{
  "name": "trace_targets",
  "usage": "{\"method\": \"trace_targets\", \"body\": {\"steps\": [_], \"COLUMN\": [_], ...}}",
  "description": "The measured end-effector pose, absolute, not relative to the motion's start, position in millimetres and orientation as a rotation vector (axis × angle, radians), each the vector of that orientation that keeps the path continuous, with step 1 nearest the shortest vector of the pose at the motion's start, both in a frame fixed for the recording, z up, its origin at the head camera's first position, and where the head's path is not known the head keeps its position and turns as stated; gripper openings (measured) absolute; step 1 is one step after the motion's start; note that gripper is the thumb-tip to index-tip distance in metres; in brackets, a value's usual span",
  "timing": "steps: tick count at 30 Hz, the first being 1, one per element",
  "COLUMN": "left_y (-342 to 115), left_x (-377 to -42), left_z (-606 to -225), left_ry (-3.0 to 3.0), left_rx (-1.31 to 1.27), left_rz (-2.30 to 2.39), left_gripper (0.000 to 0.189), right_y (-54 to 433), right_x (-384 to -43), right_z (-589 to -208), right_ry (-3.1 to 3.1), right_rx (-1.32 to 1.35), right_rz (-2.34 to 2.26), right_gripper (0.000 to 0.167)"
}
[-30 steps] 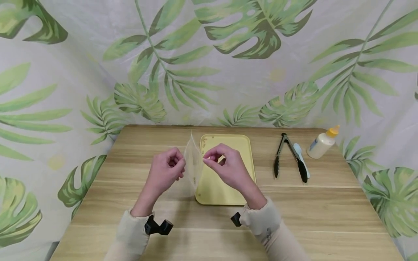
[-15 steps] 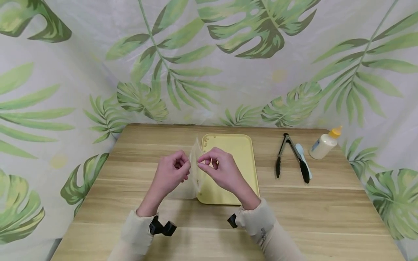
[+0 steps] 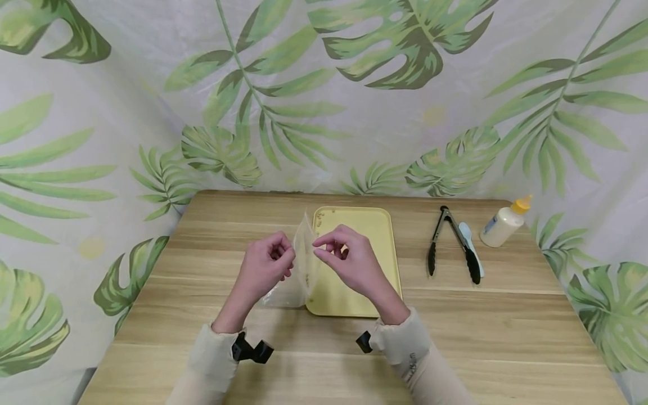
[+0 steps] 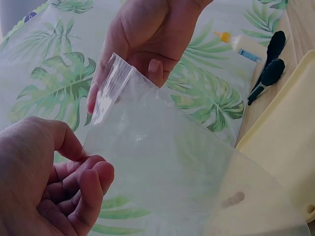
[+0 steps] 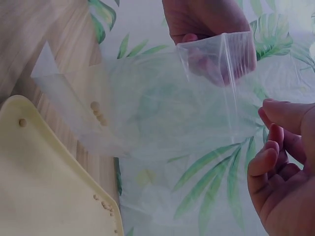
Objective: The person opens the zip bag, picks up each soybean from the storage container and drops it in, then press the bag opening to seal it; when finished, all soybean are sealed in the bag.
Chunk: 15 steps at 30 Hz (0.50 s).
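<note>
Bag [image 5: 152, 103] of clear plastic hangs between the two hands, in the head view overlapping the nine o'clock side of a yellow tray [image 3: 339, 295]. At the bag's nine o'clock, the left hand [image 3: 265, 259] pinches its edge near the mouth between thumb and forefinger, the other fingers curled in. At three o'clock, the right hand [image 3: 354, 261] has bent fingers, thumb and forefinger tips close to the plastic; I cannot tell whether they touch it. A few small tan beads [image 5: 98, 113] show in the bag, far from its mouth.

On the tray, more beads [image 5: 106, 204] cluster at eleven o'clock, with a single one near eight. Toward three o'clock from the tray, black-tipped tongs [image 3: 472, 267] lie spread on the wooden table [image 3: 506, 337], points toward six, a pale blue spoon [image 3: 464, 229] just beside them. Farther out, between two and three, is a white bottle [image 3: 502, 228] with a yellow nozzle.
</note>
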<state>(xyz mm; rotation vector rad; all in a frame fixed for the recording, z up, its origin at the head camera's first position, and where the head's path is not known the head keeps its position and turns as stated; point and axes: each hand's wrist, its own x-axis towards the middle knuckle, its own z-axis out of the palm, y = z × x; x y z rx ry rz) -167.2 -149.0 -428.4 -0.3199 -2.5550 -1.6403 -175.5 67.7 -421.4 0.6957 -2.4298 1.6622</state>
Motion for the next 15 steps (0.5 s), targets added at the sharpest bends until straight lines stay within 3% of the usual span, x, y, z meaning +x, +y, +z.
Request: {"method": "trace_targets", "body": {"steps": [15], "left_y": [-160], "left_x": [-170], "left_z": [-430], "left_ry": [-2.539], "left_rx": [-0.280], "left_rz": [-1.624], "left_gripper": [0.015], "right_y": [80], "right_x": [-178], "right_z": [-473], "right_ry": [-2.492], "right_rx": [0.563], "right_rz": [1.713], "right_gripper": [0.008]}}
